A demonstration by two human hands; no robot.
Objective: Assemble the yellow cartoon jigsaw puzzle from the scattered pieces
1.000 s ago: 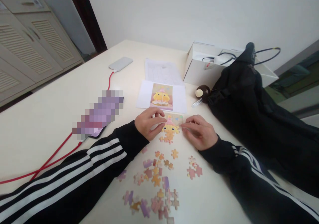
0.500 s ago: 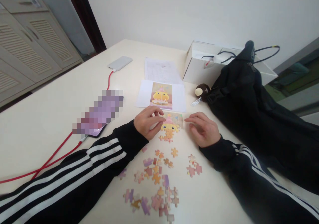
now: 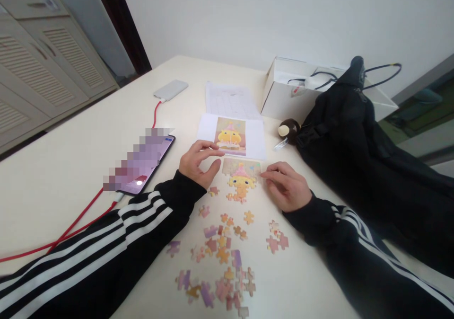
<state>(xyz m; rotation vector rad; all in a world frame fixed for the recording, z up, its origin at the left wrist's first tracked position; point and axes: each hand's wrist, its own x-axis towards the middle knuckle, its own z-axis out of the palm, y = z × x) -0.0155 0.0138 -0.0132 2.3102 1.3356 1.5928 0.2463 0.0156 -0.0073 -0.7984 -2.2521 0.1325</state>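
A partly joined jigsaw puzzle (image 3: 241, 177) lies flat on the table, showing a yellow character in a pink hat. To its left, my left hand (image 3: 199, 162) hovers with thumb and fingers apart, holding nothing. My right hand (image 3: 288, 185) is at the puzzle's right edge, its index finger stretched out and the tip at or very near the border; nothing shows in it. Nearer to me, several loose puzzle pieces (image 3: 222, 254) are scattered, and a small joined cluster of pieces (image 3: 276, 241) sits to the right. Just behind the puzzle lies a printed reference picture (image 3: 231, 137).
A phone (image 3: 156, 167) with a red cable (image 3: 81, 214) lies at left, a power bank (image 3: 170, 90) behind it. Printed sheets (image 3: 230, 99) lie farther back. On the right are a white box (image 3: 283, 92), a black bag (image 3: 358, 153) and a brown plush charm (image 3: 289, 130).
My left hand has moved left, off the puzzle, and its fingers have spread, uncovering the puzzle's upper left part and a loose piece. My right hand has barely shifted.
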